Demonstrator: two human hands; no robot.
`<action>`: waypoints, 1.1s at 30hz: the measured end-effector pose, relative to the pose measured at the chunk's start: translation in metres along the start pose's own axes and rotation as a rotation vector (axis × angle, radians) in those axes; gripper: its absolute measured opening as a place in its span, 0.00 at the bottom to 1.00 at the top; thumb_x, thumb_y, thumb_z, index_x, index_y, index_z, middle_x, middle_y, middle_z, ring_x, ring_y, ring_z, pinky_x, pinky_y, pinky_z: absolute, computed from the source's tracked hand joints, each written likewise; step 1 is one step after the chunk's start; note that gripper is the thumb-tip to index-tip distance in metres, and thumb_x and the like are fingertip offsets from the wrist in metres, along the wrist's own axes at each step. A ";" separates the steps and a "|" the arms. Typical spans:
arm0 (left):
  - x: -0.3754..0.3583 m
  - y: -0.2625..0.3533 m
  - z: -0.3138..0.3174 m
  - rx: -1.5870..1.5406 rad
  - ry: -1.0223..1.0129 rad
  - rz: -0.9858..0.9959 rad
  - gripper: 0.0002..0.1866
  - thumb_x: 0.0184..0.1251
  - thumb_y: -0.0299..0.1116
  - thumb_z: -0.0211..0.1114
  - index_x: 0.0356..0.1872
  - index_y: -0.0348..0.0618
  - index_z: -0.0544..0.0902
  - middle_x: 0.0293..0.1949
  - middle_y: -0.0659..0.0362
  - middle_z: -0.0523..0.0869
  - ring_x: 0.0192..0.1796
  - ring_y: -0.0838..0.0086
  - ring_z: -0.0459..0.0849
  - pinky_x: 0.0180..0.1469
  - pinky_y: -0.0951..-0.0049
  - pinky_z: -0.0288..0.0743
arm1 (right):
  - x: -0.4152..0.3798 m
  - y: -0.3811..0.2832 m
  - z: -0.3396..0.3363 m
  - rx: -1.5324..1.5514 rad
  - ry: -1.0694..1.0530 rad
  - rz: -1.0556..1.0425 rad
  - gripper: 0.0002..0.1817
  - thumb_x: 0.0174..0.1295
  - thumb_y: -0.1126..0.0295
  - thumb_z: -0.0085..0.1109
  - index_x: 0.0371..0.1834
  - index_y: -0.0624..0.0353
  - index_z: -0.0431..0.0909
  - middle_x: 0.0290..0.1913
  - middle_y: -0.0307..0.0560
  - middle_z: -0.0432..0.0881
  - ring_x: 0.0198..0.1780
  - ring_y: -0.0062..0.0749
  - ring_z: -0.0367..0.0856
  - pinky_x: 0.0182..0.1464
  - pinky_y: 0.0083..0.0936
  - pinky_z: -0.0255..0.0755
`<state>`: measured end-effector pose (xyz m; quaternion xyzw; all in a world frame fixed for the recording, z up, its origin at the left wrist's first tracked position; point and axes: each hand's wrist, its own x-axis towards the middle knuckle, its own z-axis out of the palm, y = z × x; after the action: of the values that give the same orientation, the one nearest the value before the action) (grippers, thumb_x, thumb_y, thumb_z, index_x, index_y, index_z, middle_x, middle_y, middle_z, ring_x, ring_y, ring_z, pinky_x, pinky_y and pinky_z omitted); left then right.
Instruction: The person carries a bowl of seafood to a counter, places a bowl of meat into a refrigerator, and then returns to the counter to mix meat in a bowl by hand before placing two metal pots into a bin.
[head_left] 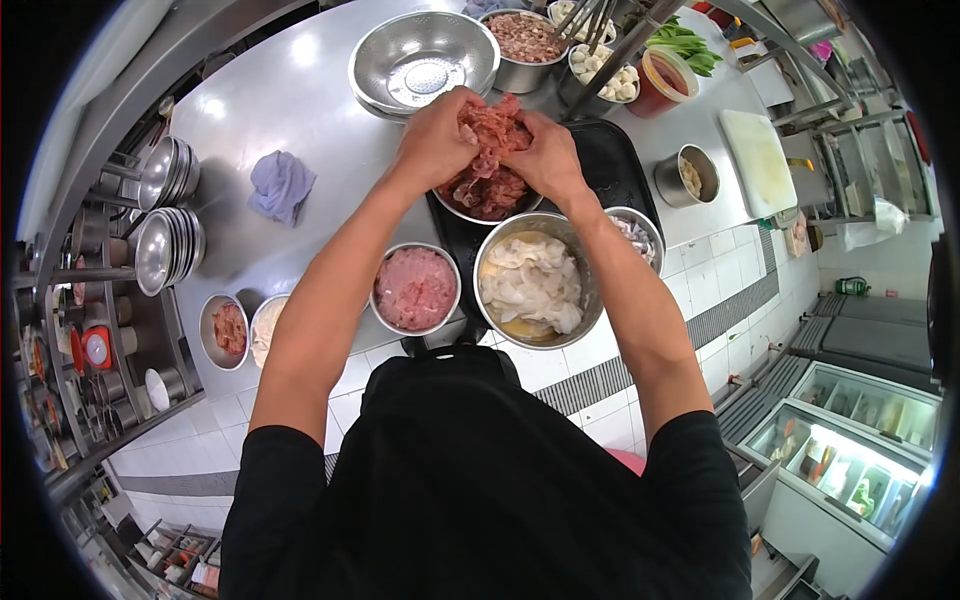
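My left hand point(437, 138) and my right hand point(547, 156) grip a clump of raw red meat point(493, 128) from either side. It is lifted just over a metal bowl point(487, 217) with more dark red meat point(487, 192) in it. The fingers of both hands curl into the clump and are partly hidden by it. This bowl stands on a black tray point(618, 165). Closer to me are a bowl of pink minced meat point(416, 288) and a larger pot point(592, 300) with pale white slices point(532, 280) in yellowish liquid. Under my right forearm sits a small bowl of greyish pieces point(635, 238).
A metal colander point(375, 62) stands behind my left hand. At the back are a pot of chopped meat point(526, 37), white balls point(612, 80), a tub of red sauce point(665, 85) and green vegetables point(690, 47). A cloth point(281, 187) lies left; a cutting board point(757, 160) lies right.
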<state>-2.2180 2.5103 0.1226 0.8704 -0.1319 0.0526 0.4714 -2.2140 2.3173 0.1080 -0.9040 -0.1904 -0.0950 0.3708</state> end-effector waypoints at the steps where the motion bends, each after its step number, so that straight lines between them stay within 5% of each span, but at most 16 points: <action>1: -0.002 0.001 0.002 0.034 0.060 0.040 0.21 0.50 0.23 0.64 0.49 0.43 0.78 0.42 0.49 0.85 0.45 0.57 0.84 0.48 0.62 0.76 | -0.001 0.000 0.001 0.001 -0.003 0.000 0.28 0.45 0.62 0.73 0.50 0.63 0.80 0.46 0.58 0.82 0.49 0.57 0.80 0.52 0.41 0.74; 3: -0.005 0.003 0.007 0.068 0.123 0.081 0.22 0.49 0.22 0.65 0.49 0.42 0.78 0.40 0.51 0.85 0.40 0.62 0.85 0.45 0.66 0.76 | -0.001 0.000 0.003 -0.005 0.051 -0.015 0.28 0.44 0.61 0.73 0.49 0.62 0.81 0.46 0.59 0.82 0.48 0.56 0.81 0.52 0.40 0.74; 5: -0.010 0.003 0.013 0.100 0.253 0.058 0.21 0.50 0.23 0.64 0.49 0.41 0.77 0.42 0.47 0.85 0.46 0.52 0.84 0.49 0.58 0.76 | 0.000 0.003 0.006 -0.006 0.060 -0.006 0.27 0.45 0.61 0.72 0.49 0.62 0.81 0.47 0.59 0.82 0.49 0.56 0.81 0.52 0.40 0.74; 10: -0.017 0.007 0.031 0.172 0.403 -0.065 0.20 0.51 0.26 0.65 0.47 0.40 0.75 0.43 0.47 0.82 0.49 0.48 0.81 0.50 0.52 0.75 | 0.001 -0.006 0.019 -0.085 0.144 0.077 0.24 0.47 0.61 0.69 0.48 0.62 0.83 0.41 0.60 0.84 0.47 0.55 0.83 0.49 0.38 0.76; 11: -0.018 0.009 0.035 0.204 0.464 -0.109 0.19 0.51 0.27 0.66 0.47 0.40 0.75 0.43 0.48 0.81 0.49 0.47 0.80 0.50 0.52 0.74 | 0.000 -0.012 0.021 -0.085 0.100 0.248 0.24 0.47 0.59 0.68 0.47 0.62 0.83 0.40 0.61 0.85 0.46 0.55 0.83 0.49 0.39 0.76; 15: -0.022 0.010 0.039 0.257 0.466 -0.159 0.19 0.52 0.28 0.65 0.46 0.39 0.73 0.47 0.46 0.77 0.46 0.44 0.80 0.49 0.48 0.75 | -0.003 -0.015 0.025 0.054 0.048 0.561 0.24 0.48 0.56 0.66 0.43 0.62 0.84 0.37 0.63 0.85 0.44 0.55 0.85 0.49 0.41 0.76; 21: -0.032 0.004 0.036 0.222 0.473 -0.125 0.19 0.51 0.29 0.67 0.46 0.40 0.75 0.46 0.48 0.78 0.48 0.47 0.80 0.50 0.52 0.75 | -0.001 -0.016 0.003 -0.109 0.043 0.539 0.24 0.49 0.52 0.66 0.41 0.60 0.86 0.40 0.63 0.85 0.47 0.58 0.83 0.51 0.42 0.77; 22: -0.036 0.000 0.033 0.206 0.412 -0.189 0.19 0.51 0.29 0.67 0.46 0.40 0.75 0.47 0.48 0.78 0.49 0.48 0.80 0.50 0.53 0.75 | -0.001 -0.001 0.002 -0.090 0.057 0.539 0.26 0.49 0.50 0.66 0.42 0.60 0.86 0.41 0.61 0.86 0.47 0.56 0.84 0.51 0.41 0.77; 23: -0.039 -0.004 0.031 0.190 0.351 -0.253 0.20 0.51 0.29 0.67 0.47 0.39 0.76 0.49 0.48 0.78 0.49 0.48 0.80 0.51 0.53 0.75 | -0.002 0.016 -0.001 -0.029 0.058 0.495 0.26 0.49 0.54 0.67 0.47 0.62 0.84 0.38 0.57 0.87 0.44 0.44 0.87 0.48 0.32 0.78; 30: -0.049 -0.026 0.034 0.220 0.141 0.021 0.22 0.54 0.28 0.65 0.54 0.42 0.80 0.55 0.45 0.77 0.53 0.47 0.79 0.55 0.56 0.75 | 0.003 0.022 -0.009 -0.002 -0.125 0.337 0.28 0.50 0.59 0.66 0.55 0.61 0.80 0.42 0.55 0.87 0.44 0.41 0.87 0.50 0.29 0.77; 33: -0.033 -0.018 0.016 0.206 -0.144 -0.014 0.24 0.52 0.29 0.68 0.54 0.43 0.81 0.60 0.45 0.75 0.57 0.50 0.79 0.58 0.58 0.75 | 0.007 0.014 -0.016 -0.017 -0.136 0.335 0.27 0.50 0.61 0.66 0.54 0.58 0.81 0.43 0.57 0.87 0.46 0.45 0.86 0.52 0.33 0.76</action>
<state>-2.2451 2.5124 0.0925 0.9166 -0.1530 0.0000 0.3693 -2.2025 2.2983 0.1128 -0.9305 -0.0608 0.0278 0.3602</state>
